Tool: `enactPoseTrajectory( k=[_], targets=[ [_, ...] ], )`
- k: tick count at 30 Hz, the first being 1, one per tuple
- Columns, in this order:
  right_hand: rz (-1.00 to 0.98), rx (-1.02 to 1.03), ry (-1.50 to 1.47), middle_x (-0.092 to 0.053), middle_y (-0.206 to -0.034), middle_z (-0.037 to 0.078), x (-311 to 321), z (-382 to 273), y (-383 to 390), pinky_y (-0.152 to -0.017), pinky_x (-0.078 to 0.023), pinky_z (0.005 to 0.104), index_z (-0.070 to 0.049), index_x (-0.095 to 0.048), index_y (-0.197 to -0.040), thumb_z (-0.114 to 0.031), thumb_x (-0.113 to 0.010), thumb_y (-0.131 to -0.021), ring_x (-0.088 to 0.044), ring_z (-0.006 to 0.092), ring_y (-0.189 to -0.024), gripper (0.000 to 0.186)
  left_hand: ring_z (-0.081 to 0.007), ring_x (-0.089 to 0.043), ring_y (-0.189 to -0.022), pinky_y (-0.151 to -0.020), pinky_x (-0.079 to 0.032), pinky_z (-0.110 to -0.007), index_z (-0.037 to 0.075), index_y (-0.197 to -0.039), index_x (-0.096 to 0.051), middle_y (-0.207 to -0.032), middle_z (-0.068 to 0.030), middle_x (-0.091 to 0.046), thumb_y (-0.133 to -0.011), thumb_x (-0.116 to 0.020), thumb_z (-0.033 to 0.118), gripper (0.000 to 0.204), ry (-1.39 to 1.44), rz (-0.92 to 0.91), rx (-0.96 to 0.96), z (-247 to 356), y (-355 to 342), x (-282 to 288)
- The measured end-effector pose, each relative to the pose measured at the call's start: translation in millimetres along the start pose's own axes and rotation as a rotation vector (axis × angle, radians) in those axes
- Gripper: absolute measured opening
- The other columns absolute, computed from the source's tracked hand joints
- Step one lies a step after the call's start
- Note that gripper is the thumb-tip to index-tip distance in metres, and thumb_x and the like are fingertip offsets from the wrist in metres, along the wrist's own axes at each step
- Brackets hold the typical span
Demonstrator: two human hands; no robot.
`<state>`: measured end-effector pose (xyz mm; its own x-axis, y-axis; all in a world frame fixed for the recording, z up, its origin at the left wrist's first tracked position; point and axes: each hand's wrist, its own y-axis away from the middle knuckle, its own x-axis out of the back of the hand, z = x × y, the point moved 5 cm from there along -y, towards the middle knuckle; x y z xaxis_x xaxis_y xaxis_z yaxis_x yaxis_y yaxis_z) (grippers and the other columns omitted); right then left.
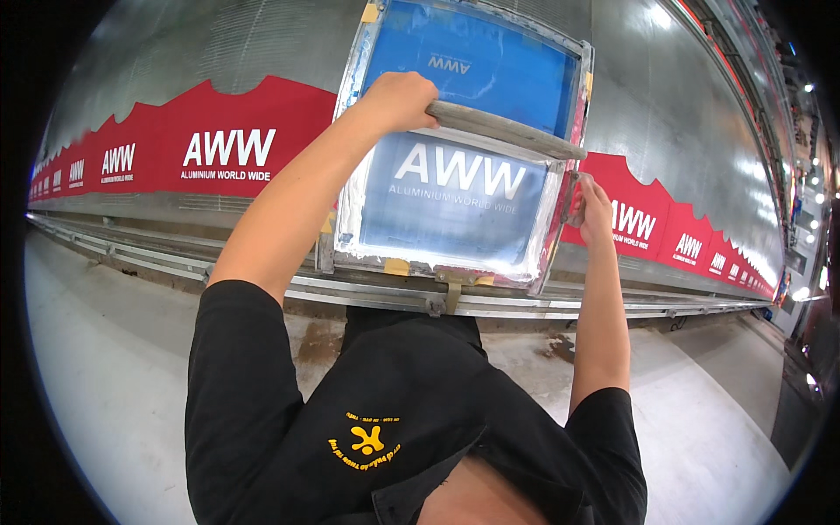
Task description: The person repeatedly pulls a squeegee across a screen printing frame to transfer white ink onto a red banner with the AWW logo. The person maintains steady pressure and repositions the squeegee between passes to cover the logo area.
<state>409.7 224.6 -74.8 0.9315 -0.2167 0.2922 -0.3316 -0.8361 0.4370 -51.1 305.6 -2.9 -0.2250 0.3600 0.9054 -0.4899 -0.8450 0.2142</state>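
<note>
A screen-printing frame (344, 188) with a blue mesh lies across the table in front of me, over red cut fabric. My left hand (401, 101) is closed round the left end of a long grey squeegee (507, 129), which spans the middle of the screen. White lettering shows through the near, paler half of the mesh, while the far half is deep blue. At the frame's right edge my right hand (594, 210) has its fingers curled round the frame's side, below the squeegee's right end. White ink smears and yellow tape mark the rim.
Red fabric pieces (236, 131) with white printing run in a row along the long grey metal table (289, 52), left and right of the screen. A metal rail (175, 251) follows the table's near edge. Pale floor (114, 341) lies on my side.
</note>
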Motion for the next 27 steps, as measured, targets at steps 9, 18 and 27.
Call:
enactPoseTrajectory(
  k=[9,18,27],
  targets=[
    [0.037,-0.02,-0.058,-0.047,-0.071,-0.006,-10,-68,71,-0.046,-0.035,0.025,-0.009,-0.069,-0.132,-0.032,-0.072,-0.104,-0.041,0.0049,-0.055,0.037,-0.0308,-0.07,-0.112,-0.093,-0.056,-0.046,0.02,-0.12,-0.075,-0.116,-0.0042,-0.077,-0.088,-0.076,0.018,0.032,0.292,0.049,0.061,52,56,-19],
    [0.066,0.103,-0.071,-0.05,-0.072,-0.007,4,-72,105,-0.044,-0.03,0.0244,-0.011,-0.071,-0.124,-0.03,-0.073,-0.102,-0.041,0.0042,-0.054,0.029,-0.0275,-0.063,-0.128,-0.107,-0.047,-0.05,0.015,-0.13,-0.07,-0.134,-0.003,-0.072,-0.07,-0.072,-0.001,0.062,0.32,0.338,-0.042,164,283,-123],
    [0.129,0.186,-0.204,-0.064,-0.082,-0.006,60,-19,63,-0.058,-0.042,0.0217,0.002,-0.074,-0.121,-0.024,-0.074,-0.103,-0.053,0.0024,-0.069,0.031,-0.027,-0.068,-0.119,-0.1,-0.052,-0.045,0.017,-0.124,-0.072,-0.128,-0.0025,-0.075,-0.076,-0.082,0.013,0.049,0.266,0.22,0.027,215,242,-110]
  ],
)
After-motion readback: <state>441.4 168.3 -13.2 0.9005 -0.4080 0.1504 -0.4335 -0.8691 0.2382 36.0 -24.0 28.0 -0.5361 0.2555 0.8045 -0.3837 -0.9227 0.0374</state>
